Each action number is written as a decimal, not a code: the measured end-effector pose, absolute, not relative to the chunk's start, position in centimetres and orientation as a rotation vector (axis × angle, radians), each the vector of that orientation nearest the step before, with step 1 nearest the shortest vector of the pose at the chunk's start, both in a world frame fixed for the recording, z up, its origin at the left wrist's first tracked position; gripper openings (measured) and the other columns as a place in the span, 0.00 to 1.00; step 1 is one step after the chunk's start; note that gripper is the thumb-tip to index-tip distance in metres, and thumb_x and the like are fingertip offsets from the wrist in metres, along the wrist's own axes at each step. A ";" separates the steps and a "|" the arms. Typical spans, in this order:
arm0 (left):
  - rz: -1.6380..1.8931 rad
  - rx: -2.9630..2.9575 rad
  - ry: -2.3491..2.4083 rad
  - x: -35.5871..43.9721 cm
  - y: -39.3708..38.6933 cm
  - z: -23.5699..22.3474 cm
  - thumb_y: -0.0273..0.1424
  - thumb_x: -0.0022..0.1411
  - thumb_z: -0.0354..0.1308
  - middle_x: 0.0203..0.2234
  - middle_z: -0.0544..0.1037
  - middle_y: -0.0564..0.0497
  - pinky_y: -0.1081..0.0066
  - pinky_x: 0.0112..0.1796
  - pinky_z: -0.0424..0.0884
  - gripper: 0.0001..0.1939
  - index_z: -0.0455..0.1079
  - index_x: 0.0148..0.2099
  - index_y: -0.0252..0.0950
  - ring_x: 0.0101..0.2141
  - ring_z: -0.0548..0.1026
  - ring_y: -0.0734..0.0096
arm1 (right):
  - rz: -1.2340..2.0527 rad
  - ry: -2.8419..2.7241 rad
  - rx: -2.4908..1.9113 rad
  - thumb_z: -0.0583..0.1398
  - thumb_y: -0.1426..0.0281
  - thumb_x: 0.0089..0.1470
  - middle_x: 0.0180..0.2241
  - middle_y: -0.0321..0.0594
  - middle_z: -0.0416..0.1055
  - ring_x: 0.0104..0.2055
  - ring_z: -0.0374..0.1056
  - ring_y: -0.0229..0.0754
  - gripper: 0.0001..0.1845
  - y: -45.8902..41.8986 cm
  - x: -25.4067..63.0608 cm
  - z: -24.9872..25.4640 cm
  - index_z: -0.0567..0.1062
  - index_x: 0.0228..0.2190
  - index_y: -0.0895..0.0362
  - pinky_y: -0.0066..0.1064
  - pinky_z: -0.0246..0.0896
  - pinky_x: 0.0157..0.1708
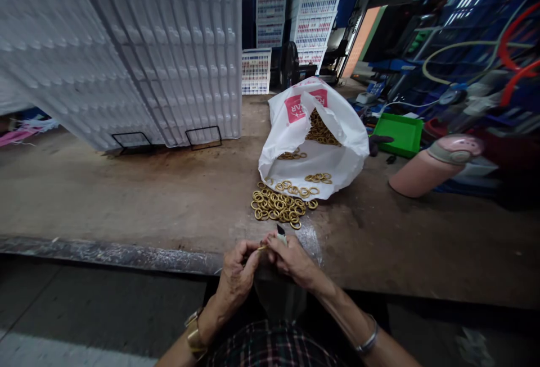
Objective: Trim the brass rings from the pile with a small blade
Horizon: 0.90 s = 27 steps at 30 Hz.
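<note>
Close to my body at the bench's front edge, my left hand [239, 274] pinches a small brass ring [262, 248] between its fingertips. My right hand [291, 259] is closed round a small dark-tipped tool [280, 233] and meets the left hand at the ring. Just beyond my hands lies a heap of several brass rings [280, 205] on the bench. Behind the heap a white plastic bag [337, 131] lies open on its side with more brass rings [321, 128] inside and spilling out.
The brown workbench [126, 198] has a metal-edged front lip. Stacked white moulded trays [160, 46] lean at the back left. A green tray [399, 134] and a pink flask [434, 164] lie at the right. White crates [256, 71] and blue machinery stand beyond.
</note>
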<state>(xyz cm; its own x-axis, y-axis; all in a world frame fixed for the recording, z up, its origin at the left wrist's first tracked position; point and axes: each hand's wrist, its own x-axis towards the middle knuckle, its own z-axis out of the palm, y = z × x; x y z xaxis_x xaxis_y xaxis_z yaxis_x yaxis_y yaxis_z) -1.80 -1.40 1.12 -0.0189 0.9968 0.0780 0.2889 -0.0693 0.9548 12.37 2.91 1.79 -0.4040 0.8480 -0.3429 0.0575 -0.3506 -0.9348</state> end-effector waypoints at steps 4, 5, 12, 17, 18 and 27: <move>1.111 1.359 1.404 -1.5 -1.2 1.2 0.34 0.57 0.52 0.23 0.73 0.52 0.75 0.28 0.63 0.08 0.68 0.32 0.35 0.25 0.69 0.74 | 1.379 -1.654 -1.309 0.54 0.61 0.47 0.19 0.30 0.60 0.23 0.55 0.32 0.12 2.9 11.9 1.5 0.66 0.22 0.57 0.25 0.51 0.24; 1.095 1.302 1.396 -1.4 -1.2 1.3 0.35 0.57 0.52 0.22 0.72 0.53 0.75 0.27 0.63 0.09 0.67 0.32 0.34 0.24 0.68 0.75 | 1.355 -1.678 -1.323 0.54 0.61 0.47 0.19 0.30 0.59 0.23 0.55 0.33 0.12 2.9 11.8 1.4 0.65 0.22 0.57 0.25 0.51 0.25; 0.857 1.004 1.188 -1.6 -1.4 2.3 0.46 0.56 0.50 0.16 0.65 0.58 0.79 0.16 0.52 0.18 0.61 0.31 0.35 0.14 0.57 0.82 | 1.343 -1.706 -1.335 0.52 0.65 0.48 0.19 0.30 0.60 0.24 0.55 0.33 0.10 3.0 11.5 0.9 0.65 0.20 0.57 0.25 0.52 0.26; 0.907 0.940 1.116 -1.6 -1.6 2.1 0.46 0.56 0.51 0.15 0.61 0.59 0.80 0.16 0.52 0.18 0.61 0.30 0.34 0.14 0.55 0.83 | 1.401 -1.666 -1.269 0.52 0.64 0.49 0.18 0.30 0.60 0.23 0.55 0.32 0.12 2.9 11.5 1.4 0.66 0.21 0.57 0.24 0.51 0.24; 0.912 0.929 1.119 -1.6 -1.6 2.0 0.46 0.57 0.50 0.15 0.61 0.59 0.80 0.16 0.51 0.18 0.60 0.30 0.34 0.14 0.55 0.83 | 1.416 -1.660 -1.259 0.51 0.64 0.50 0.18 0.30 0.60 0.22 0.55 0.32 0.13 3.0 11.6 1.5 0.66 0.21 0.58 0.24 0.50 0.23; 0.964 0.870 1.179 -1.6 -1.7 1.5 0.43 0.57 0.52 0.18 0.62 0.59 0.80 0.17 0.51 0.16 0.60 0.31 0.35 0.16 0.56 0.84 | 1.002 -2.050 -1.283 0.50 0.72 0.51 0.21 0.34 0.67 0.23 0.60 0.35 0.09 2.3 12.5 0.0 0.70 0.29 0.56 0.25 0.49 0.24</move>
<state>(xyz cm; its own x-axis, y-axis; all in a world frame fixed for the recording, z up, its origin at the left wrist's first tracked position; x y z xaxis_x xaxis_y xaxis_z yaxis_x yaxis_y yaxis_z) -1.65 -1.69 1.55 0.1085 0.9345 -0.3390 -0.1462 0.3523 0.9244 12.48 2.33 0.02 -0.4175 0.9077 0.0416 0.5250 0.2784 -0.8043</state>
